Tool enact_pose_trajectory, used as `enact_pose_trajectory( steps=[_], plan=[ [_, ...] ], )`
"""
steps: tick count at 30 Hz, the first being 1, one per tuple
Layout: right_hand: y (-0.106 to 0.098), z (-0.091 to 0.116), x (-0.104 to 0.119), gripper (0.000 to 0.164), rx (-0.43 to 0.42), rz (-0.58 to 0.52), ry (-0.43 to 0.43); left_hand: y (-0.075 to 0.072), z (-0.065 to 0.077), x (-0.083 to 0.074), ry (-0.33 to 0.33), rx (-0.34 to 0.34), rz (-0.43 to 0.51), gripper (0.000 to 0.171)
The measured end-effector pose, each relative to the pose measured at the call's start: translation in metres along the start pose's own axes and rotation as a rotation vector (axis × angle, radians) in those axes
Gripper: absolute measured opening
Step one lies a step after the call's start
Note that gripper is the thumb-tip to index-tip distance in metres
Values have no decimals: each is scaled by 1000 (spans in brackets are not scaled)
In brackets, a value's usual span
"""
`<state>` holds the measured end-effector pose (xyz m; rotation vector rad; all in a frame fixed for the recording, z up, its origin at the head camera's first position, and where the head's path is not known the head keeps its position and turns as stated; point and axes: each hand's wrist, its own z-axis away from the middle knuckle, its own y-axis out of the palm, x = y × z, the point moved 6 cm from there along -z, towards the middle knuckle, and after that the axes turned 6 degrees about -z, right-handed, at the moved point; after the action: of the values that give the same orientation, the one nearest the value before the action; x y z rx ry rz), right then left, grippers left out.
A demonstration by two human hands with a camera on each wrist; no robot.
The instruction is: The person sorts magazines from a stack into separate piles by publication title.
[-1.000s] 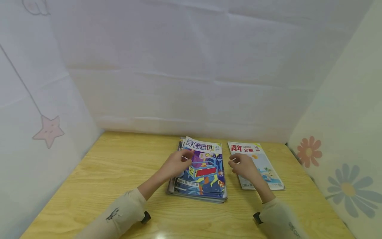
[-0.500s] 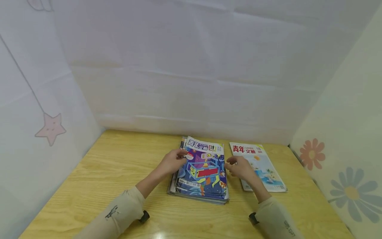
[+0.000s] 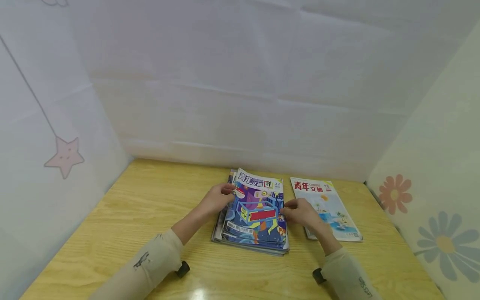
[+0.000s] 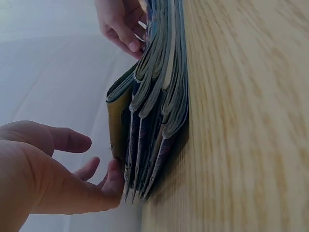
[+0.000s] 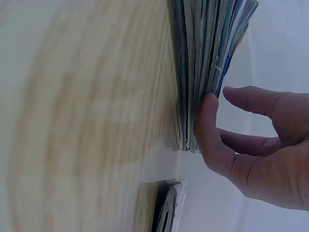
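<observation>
A pile of magazines (image 3: 258, 248) lies on the wooden table, topped by a purple-blue magazine (image 3: 258, 200). My left hand (image 3: 215, 200) is at the pile's left side. In the left wrist view, fingertips of the left hand (image 4: 63, 169) touch the spine side of the top magazine (image 4: 116, 125), which stands slightly apart from those under it; the thumb is off it. At the right side, my right hand (image 3: 301, 214) touches the page edges. The right wrist view shows the right hand (image 5: 270, 150) with one fingertip against the pile (image 5: 193, 72) and the thumb just off the top cover.
A lone magazine (image 3: 333, 214) with a beach cover lies right of the pile, close to my right forearm. The wooden table (image 3: 150, 200) extends to the left and front. A white cloth wall (image 3: 210, 104) stands behind, with patterned walls at both sides.
My right hand has moved left from beside the lone magazine to the pile's right edge. My left hand has drawn back from above the top cover to the pile's left side.
</observation>
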<state>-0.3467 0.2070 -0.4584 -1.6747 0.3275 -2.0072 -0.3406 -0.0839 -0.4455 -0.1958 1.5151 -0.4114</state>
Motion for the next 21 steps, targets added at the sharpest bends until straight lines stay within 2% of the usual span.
enact_pose_trajectory(
  steps=[5, 8, 14, 21],
  plan=[
    [0, 1, -6, 44, 28, -76, -21, 4, -6, 6, -49, 19, 208, 55],
    [-1, 0, -9, 44, 42, -107, -23, 8, -7, 10, -77, 56, 281, 62],
    [-3, -7, -19, 45, 62, -184, 27, 10, -7, 12, -69, 76, 231, 61],
    [-4, -9, -24, 42, 91, -262, 35, 10, -3, 5, -9, 77, 153, 65]
  ],
)
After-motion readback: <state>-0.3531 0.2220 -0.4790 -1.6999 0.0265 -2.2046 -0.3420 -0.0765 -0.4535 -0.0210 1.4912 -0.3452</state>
